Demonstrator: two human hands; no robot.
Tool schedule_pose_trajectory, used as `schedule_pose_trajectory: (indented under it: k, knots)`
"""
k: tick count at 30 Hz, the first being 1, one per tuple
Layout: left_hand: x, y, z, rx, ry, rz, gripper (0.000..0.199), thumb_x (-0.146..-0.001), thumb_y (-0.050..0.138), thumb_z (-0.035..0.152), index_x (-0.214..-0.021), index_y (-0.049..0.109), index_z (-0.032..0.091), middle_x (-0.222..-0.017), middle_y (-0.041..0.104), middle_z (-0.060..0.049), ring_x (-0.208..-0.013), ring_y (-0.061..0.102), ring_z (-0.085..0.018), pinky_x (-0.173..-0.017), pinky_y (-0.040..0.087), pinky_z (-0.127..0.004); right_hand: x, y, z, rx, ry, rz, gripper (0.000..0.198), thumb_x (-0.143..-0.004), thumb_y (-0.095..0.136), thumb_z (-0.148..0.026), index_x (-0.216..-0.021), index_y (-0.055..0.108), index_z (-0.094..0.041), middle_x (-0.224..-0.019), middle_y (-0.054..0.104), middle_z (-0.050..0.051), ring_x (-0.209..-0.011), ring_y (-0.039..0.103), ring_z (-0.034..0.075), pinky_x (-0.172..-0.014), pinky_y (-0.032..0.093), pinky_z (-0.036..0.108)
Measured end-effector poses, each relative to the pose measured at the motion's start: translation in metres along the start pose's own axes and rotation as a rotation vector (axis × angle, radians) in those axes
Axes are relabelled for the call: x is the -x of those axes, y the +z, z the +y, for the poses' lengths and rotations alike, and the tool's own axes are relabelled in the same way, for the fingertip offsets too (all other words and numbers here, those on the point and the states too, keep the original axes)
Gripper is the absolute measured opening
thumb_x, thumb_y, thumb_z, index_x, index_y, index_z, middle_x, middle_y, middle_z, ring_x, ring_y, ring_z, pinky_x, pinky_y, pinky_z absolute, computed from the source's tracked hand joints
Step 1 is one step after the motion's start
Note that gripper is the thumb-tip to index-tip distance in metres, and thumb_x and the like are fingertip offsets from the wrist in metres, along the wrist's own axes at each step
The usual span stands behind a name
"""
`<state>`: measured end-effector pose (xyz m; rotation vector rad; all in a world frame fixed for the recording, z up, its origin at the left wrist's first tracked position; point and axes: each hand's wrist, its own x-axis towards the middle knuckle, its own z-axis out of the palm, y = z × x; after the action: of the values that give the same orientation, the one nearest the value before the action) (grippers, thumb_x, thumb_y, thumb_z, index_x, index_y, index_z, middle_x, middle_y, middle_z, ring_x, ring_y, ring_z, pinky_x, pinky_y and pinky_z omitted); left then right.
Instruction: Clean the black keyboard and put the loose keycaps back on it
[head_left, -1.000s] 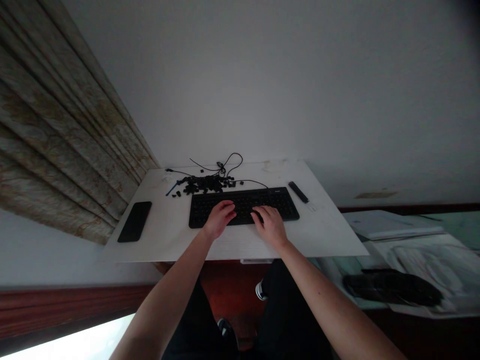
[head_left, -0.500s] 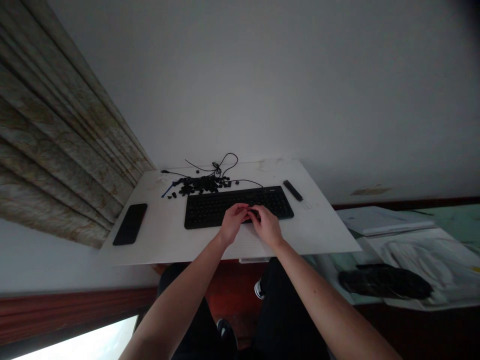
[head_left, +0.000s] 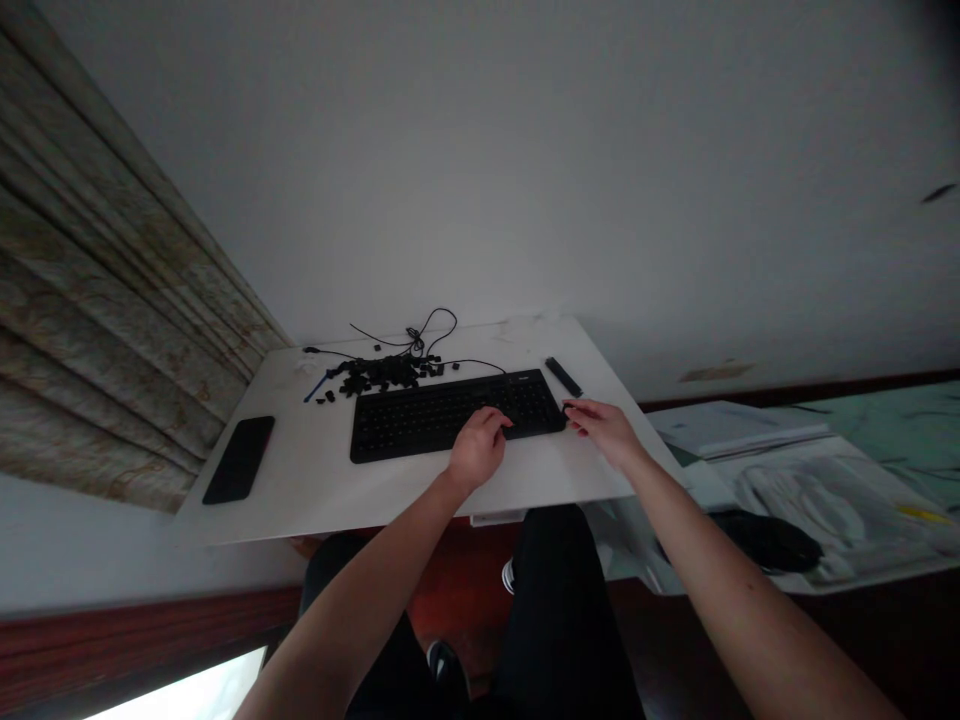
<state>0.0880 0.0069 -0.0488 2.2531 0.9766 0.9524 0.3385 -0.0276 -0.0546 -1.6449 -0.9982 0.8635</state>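
A black keyboard (head_left: pixel 420 408) lies on the white table, and a pile of loose black keycaps (head_left: pixel 382 373) is heaped behind its left half. My left hand (head_left: pixel 480 445) is over the keyboard's front, right of its middle, with fingers curled and thumb and fingertips close together. Whatever those fingertips may hold is too small to make out. Just off the keyboard's right end is my right hand (head_left: pixel 604 430), pinching a small black keycap (head_left: pixel 567 407) between thumb and forefinger.
A black phone (head_left: pixel 240 460) lies on the table (head_left: pixel 315 490) at left. Behind the keyboard are its coiled cable (head_left: pixel 442 312) and a blue tool (head_left: pixel 318 386) beside the keycaps. A dark bar (head_left: pixel 562 376) lies behind the keyboard's right end. A curtain (head_left: pixel 127 280) hangs at left.
My hands were together over the keyboard's front and have come apart. My right hand has moved right, past the keyboard's end, with the keycap. My left hand stays over the keyboard. The view has shifted slightly.
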Motion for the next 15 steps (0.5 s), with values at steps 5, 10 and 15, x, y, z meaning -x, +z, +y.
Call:
schedule_pose_trajectory:
  k: [5, 10, 15]
  knots:
    - [-0.021, 0.033, 0.008, -0.170, 0.127, -0.103, 0.029, -0.084, 0.052, 0.004, -0.103, 0.068, 0.018, -0.110, 0.065, -0.010, -0.108, 0.060, -0.024, -0.103, 0.047, -0.044, -0.022, -0.010, -0.011, -0.017, 0.083, -0.141, 0.037, -0.063, 0.083, -0.041, -0.087, 0.075, -0.014, -0.066, 0.068, 0.005, -0.053, 0.054, 0.013, -0.051, 0.045, 0.027]
    - [-0.029, 0.054, 0.011, -0.282, 0.143, -0.073, 0.025, -0.089, 0.054, 0.014, -0.111, 0.067, 0.018, -0.117, 0.064, -0.012, -0.115, 0.058, -0.026, -0.110, 0.040, -0.049, -0.036, -0.008, -0.020, 0.056, 0.101, -0.305, 0.030, -0.064, 0.082, -0.038, -0.082, 0.076, -0.014, -0.065, 0.068, 0.004, -0.052, 0.053, 0.012, -0.048, 0.043, 0.025]
    - [-0.025, 0.055, 0.010, -0.267, 0.140, -0.082, 0.028, -0.092, 0.055, 0.024, -0.117, 0.065, 0.018, -0.123, 0.064, -0.014, -0.120, 0.056, -0.029, -0.108, 0.041, -0.049, -0.043, -0.010, -0.024, 0.109, 0.130, -0.366, 0.025, -0.064, 0.081, -0.033, -0.082, 0.078, -0.016, -0.069, 0.070, 0.005, -0.056, 0.055, 0.013, -0.049, 0.043, 0.025]
